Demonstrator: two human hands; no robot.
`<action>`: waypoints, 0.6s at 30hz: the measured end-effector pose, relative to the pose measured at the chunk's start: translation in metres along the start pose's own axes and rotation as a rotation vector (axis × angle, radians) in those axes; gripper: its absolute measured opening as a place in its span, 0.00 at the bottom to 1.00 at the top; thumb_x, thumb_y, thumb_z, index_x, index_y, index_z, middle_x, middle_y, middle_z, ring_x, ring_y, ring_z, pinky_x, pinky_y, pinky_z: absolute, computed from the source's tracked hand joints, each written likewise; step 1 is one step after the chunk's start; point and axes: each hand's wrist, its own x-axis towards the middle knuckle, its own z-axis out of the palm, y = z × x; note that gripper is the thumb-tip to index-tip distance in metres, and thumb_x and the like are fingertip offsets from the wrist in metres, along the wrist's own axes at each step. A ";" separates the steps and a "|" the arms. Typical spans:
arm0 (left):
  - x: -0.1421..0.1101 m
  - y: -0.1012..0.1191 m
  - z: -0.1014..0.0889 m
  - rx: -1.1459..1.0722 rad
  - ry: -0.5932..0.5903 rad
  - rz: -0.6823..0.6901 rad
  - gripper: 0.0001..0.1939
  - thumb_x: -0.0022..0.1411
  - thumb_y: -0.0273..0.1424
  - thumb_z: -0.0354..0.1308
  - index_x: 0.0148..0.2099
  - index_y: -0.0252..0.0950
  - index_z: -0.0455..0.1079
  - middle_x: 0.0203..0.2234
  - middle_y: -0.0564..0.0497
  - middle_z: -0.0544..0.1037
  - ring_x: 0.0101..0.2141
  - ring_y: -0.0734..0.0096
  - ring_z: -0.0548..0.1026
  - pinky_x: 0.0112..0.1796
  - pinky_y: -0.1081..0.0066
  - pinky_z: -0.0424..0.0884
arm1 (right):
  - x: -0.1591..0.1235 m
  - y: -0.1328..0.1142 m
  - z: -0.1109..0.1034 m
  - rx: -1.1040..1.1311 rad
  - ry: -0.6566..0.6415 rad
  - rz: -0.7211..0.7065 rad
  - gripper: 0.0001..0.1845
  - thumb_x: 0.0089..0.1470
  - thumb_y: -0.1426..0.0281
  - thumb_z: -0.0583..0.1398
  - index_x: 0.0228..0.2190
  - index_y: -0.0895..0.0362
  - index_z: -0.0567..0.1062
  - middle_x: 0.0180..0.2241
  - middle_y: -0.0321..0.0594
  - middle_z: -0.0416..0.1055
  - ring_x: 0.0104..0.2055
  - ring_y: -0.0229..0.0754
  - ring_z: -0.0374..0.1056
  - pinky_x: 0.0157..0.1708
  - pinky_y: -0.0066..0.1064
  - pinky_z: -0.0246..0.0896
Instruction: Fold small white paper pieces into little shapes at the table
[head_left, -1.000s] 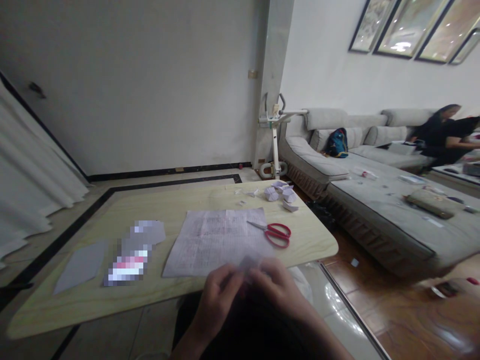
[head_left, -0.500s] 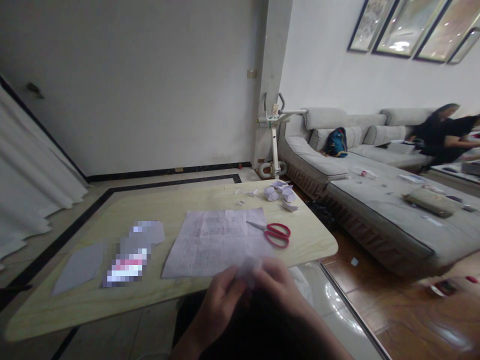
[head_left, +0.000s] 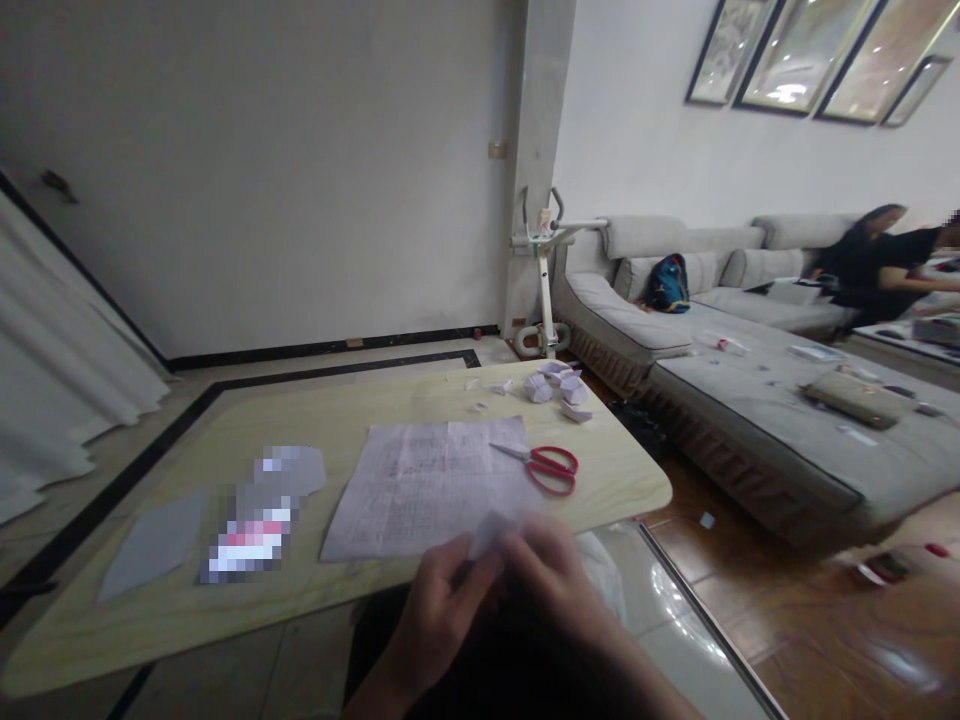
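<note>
Both my left hand (head_left: 444, 600) and my right hand (head_left: 549, 572) are closed on a small folded piece of paper (head_left: 491, 533), held at the table's near edge. Fingers hide much of it, and blur hides its exact shape. Just beyond my hands a large creased sheet of paper (head_left: 427, 485) with printed or written lines lies flat. Red-handled scissors (head_left: 551, 470) rest with their blades over the sheet's right side, slightly open. Several folded paper pieces (head_left: 559, 388) sit in a cluster at the far right corner.
The pale table (head_left: 247, 420) also bears a blank paper piece (head_left: 154, 545) and a pixelated item (head_left: 255, 530) at left. Small scraps (head_left: 480, 407) lie near the far edge. A grey sofa (head_left: 750, 400) stands at right, with people at its far end.
The view has shifted slightly. The small folded paper shows a little more clearly between my fingers, both hands still holding it. Things on the table have not moved.
</note>
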 end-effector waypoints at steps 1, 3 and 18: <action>0.000 0.000 -0.001 0.006 0.000 0.014 0.17 0.64 0.43 0.54 0.29 0.38 0.71 0.21 0.51 0.77 0.25 0.66 0.75 0.27 0.72 0.72 | 0.000 0.000 0.000 0.025 -0.002 -0.001 0.24 0.59 0.54 0.56 0.21 0.58 0.67 0.21 0.33 0.62 0.24 0.35 0.57 0.24 0.26 0.54; 0.000 -0.001 -0.002 0.022 0.006 0.042 0.17 0.63 0.43 0.55 0.27 0.39 0.70 0.19 0.52 0.76 0.24 0.66 0.74 0.27 0.71 0.72 | -0.001 0.001 0.001 0.069 0.004 -0.002 0.23 0.60 0.55 0.56 0.21 0.58 0.68 0.21 0.33 0.62 0.23 0.35 0.57 0.24 0.26 0.54; -0.005 -0.009 0.008 -0.039 0.303 -0.023 0.10 0.55 0.39 0.63 0.28 0.39 0.74 0.23 0.50 0.79 0.27 0.63 0.76 0.31 0.69 0.75 | 0.002 0.003 0.002 0.096 0.106 0.049 0.22 0.57 0.55 0.58 0.20 0.56 0.63 0.20 0.31 0.56 0.23 0.35 0.53 0.21 0.25 0.52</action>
